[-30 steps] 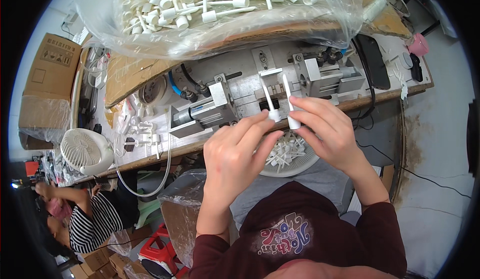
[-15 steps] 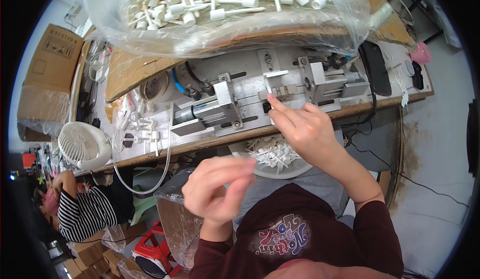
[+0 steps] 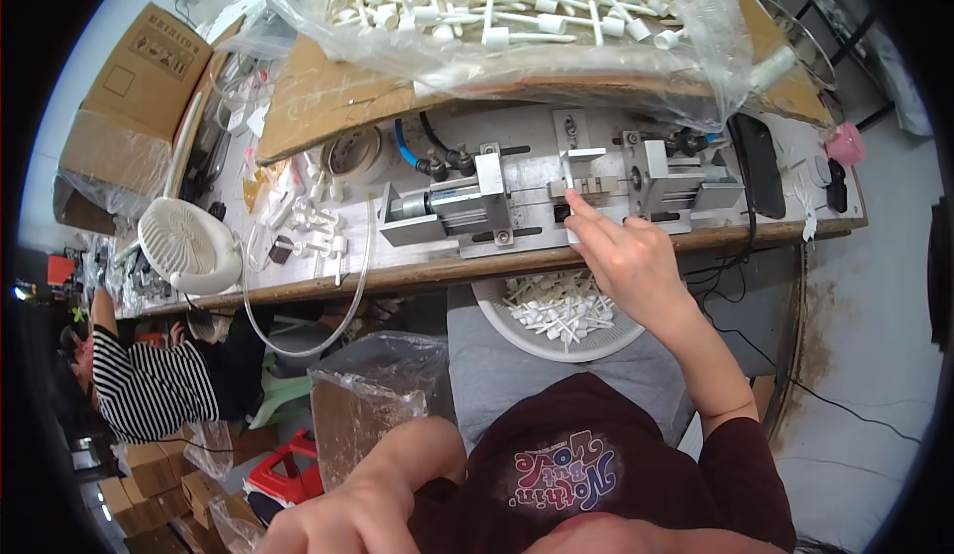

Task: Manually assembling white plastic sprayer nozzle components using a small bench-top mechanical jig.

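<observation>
At the metal fixture [image 3: 596, 186] on the bench, my right hand [image 3: 628, 258] reaches in with its index finger extended. The fingertip meets the lower end of a small white plastic stick [image 3: 568, 173] standing in the fixture. My other right fingers are bent, and the thumb is mostly hidden. My left hand [image 3: 343, 519] is low at the bottom edge, near my body and away from the bench. Its fingers are cut off by the frame, so whether it holds anything is hidden. Below the bench edge, a white basket [image 3: 497, 333] with white sticks rests at my lap.
Pneumatic cylinders [image 3: 447, 204] flank the fixture. Behind it, a plastic-lined carton [image 3: 388, 87] is full of white capped sticks. Left on the bench are loose white parts [image 3: 316, 231], a clear tube and a white fan [image 3: 184, 244]. Another person [image 3: 149, 385] sits far left.
My left hand has dropped from beside the basket to the bottom edge, towards my body. My right hand keeps its fingertip on the stick. The whole view has shifted slightly.
</observation>
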Motion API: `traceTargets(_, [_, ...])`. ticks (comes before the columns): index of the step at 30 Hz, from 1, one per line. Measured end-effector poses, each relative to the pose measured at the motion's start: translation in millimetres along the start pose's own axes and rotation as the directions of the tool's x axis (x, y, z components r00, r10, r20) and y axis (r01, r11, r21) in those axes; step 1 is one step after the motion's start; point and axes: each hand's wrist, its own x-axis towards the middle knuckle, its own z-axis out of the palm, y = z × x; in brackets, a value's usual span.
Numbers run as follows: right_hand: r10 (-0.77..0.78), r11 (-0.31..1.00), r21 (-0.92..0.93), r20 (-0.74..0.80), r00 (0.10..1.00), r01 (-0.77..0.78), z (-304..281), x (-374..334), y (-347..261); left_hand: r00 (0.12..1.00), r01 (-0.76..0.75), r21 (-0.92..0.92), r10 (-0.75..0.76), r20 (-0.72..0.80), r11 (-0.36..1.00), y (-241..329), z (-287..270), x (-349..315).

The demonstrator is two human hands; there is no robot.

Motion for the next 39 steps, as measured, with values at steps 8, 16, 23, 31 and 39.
traceTargets(8, [0.003,1.0,0.001,-0.018,1.0,-0.003,2.5,-8.4,-2.6,0.972,-0.011,0.228,-0.043,0.231,0.974,29.2,24.4,-50.8])
traceTargets(16, [-0.229,0.932,0.341,0.283,0.931,0.126,-34.0,-14.7,-9.6,0.826,0.366,0.026,-0.338,0.451,0.93,4.7,10.8,-40.6])
traceTargets(23, [0.192,0.901,0.402,-0.031,0.981,-0.164,-70.4,115.7,32.2,0.574,0.706,0.122,-0.664,0.479,0.698,-56.8,8.3,-83.4])
traceTargets(31, [0.209,0.976,-0.128,0.343,0.916,-0.175,-30.3,235.0,76.7,0.494,0.68,0.46,-0.821,0.286,0.57,-69.7,-4.4,-108.6])
traceTargets(39, [0.062,0.996,0.057,0.054,0.997,-0.065,-37.4,200.6,110.4,0.634,0.612,0.632,-0.773,-0.033,0.475,-54.5,-29.6,-95.4])
